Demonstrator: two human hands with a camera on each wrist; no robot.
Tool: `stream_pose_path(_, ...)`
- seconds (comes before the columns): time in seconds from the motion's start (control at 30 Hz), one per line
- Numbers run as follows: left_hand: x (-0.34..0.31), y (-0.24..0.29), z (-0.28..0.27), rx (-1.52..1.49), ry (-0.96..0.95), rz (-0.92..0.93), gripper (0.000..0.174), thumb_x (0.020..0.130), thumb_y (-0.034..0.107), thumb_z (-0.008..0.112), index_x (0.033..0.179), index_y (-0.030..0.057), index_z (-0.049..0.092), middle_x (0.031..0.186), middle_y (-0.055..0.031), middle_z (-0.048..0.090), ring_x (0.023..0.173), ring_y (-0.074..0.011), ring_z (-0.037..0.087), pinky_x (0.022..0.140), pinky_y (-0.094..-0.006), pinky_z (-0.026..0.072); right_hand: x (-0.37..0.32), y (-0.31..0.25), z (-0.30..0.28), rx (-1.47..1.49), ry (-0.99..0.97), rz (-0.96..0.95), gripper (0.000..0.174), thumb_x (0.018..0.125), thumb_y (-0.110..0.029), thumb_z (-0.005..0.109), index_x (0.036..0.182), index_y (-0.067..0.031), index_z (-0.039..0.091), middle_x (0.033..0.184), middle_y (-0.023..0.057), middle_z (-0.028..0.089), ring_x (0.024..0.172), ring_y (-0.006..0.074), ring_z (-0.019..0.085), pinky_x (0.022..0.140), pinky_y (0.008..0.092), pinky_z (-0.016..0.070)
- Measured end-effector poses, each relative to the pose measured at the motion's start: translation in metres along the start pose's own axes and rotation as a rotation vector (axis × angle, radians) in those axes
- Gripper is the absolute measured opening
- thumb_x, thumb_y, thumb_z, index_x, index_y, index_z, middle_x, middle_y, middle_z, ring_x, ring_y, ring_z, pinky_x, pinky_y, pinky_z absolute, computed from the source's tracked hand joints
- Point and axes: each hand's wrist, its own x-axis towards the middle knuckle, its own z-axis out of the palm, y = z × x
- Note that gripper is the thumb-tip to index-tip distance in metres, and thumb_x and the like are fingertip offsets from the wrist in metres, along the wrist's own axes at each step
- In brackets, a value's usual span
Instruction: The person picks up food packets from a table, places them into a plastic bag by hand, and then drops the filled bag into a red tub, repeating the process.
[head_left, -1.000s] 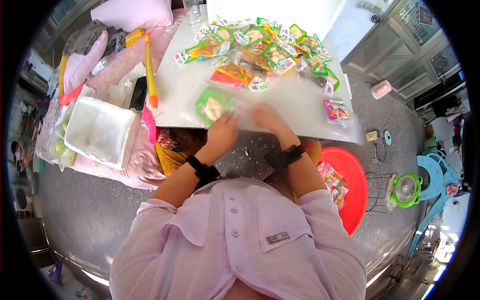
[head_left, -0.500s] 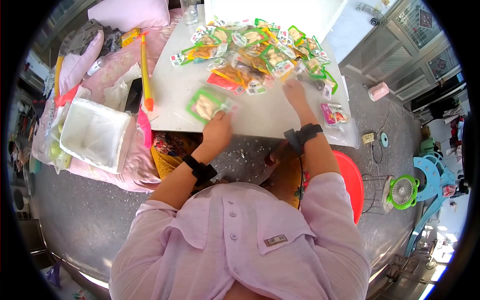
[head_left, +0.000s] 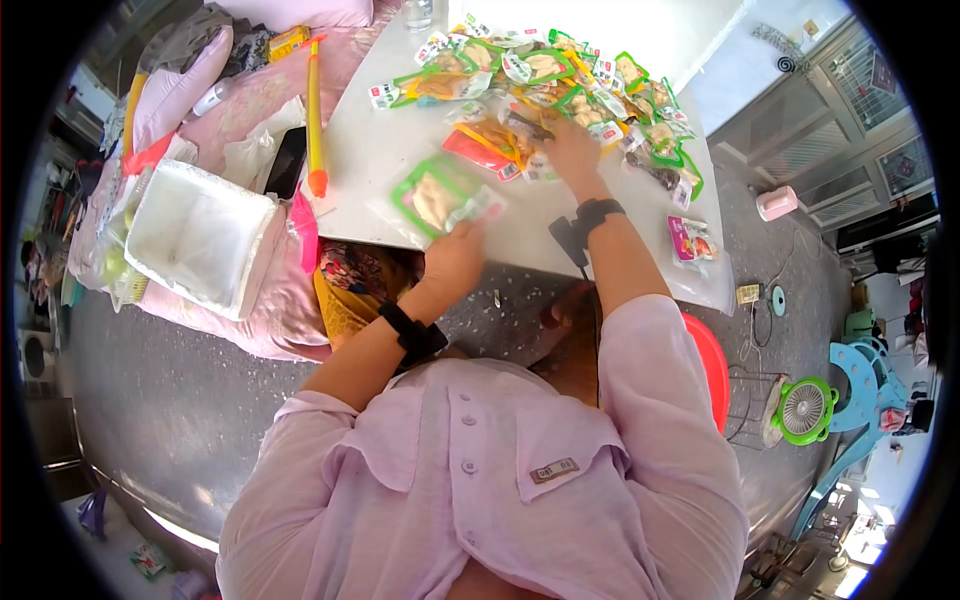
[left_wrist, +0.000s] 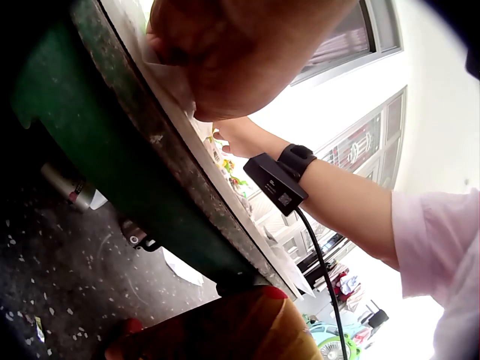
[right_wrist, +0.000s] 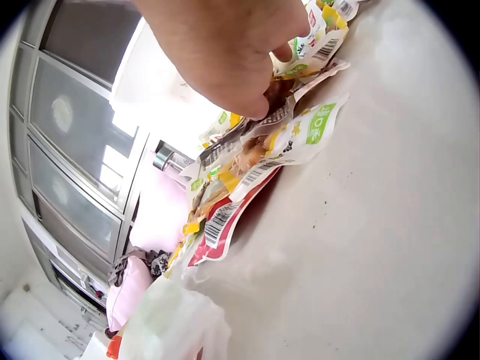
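Hands: L (head_left: pixel 455 262) pinch on bag (head_left: pixel 440 198) at table (head_left: pixel 520 250) edge; R (head_left: pixel 572 150) grip on pkt (right_wrist: pixel 279 111), bare top between.

Head view looks steeply down on the white flat counter (head_left: pixel 360 170). Left wrist view peers up from under its edge. Right wrist view skims its top, close to the colourful plastic snack packets (right_wrist: pixel 255 157) seen upper centre overhead.

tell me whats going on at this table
A person in a pale shirt sits at a white table. The left hand holds a clear bag at the near edge, with a green-edged packet seemingly inside. The right hand reaches into the pile of packets farther back, fingers curled on one; whether it grips it is unclear.
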Motion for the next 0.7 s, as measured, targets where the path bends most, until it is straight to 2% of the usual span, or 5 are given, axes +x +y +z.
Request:
stream_pose_path(0.33,-0.009,-0.005,-0.002,0.081,0.016,0.072,0.027,0.069,0.01,0.051,0.096,0.0076,0.051,0.079,-0.0091,0.05,0.059,-0.0275,0.054,0.049,-0.036,0.0451,0.0,0.024,0.011,-0.125,-0.165,0.005,0.03,0.073,-0.015,0.049,0.103,-0.0165,0.052,0.103,0.0038,0.053,0.1,0.0252,0.047,0.079,0.0461,0.0347)
stream_pose_path(0.43,-0.008,-0.001,-0.009,0.095,-0.036,0.059,0.027,0.069,0.015,0.054,0.095,0.0079,0.052,0.083,-0.008,0.052,0.065,-0.0259,0.054,0.055,-0.0362,0.0449,-0.01,0.023,0.01,-0.117,-0.101,-0.031,0.027,0.073,-0.013,0.047,0.1,-0.0135,0.052,0.1,0.0046,0.054,0.097,0.0267,0.048,0.078,0.046,0.0354)
stream_pose_path(0.53,0.003,-0.001,-0.027,0.072,0.033,0.177,0.029,0.068,0.022,0.058,0.094,0.0085,0.054,0.093,-0.0083,0.053,0.084,-0.0254,0.051,0.073,-0.0387,0.0407,-0.018,0.019,0.005,-0.166,-0.054,-0.048,0.023,0.072,-0.012,0.047,0.094,-0.0106,0.052,0.097,0.0051,0.055,0.094,0.0279,0.049,0.076,0.0462,0.036)
stream_pose_path(0.63,0.021,-0.017,-0.029,0.122,0.203,0.335,0.033,0.068,0.029,0.059,0.095,0.0097,0.055,0.105,-0.0085,0.049,0.103,-0.0259,0.041,0.088,-0.0428,0.0284,-0.027,0.017,0.001,-0.112,0.001,-0.081,0.019,0.07,-0.011,0.048,0.089,-0.009,0.052,0.095,0.0056,0.055,0.093,0.0262,0.049,0.075,0.0451,0.0362)
stream_pose_path(0.7,0.021,-0.027,-0.025,0.167,0.049,0.272,0.037,0.07,0.034,0.057,0.099,0.0118,0.054,0.113,-0.0082,0.045,0.111,-0.0274,0.035,0.093,-0.047,0.0207,-0.032,0.02,0.0,-0.049,0.039,-0.098,0.018,0.07,-0.012,0.049,0.087,-0.009,0.053,0.094,0.0058,0.055,0.093,0.025,0.049,0.074,0.0445,0.0365)
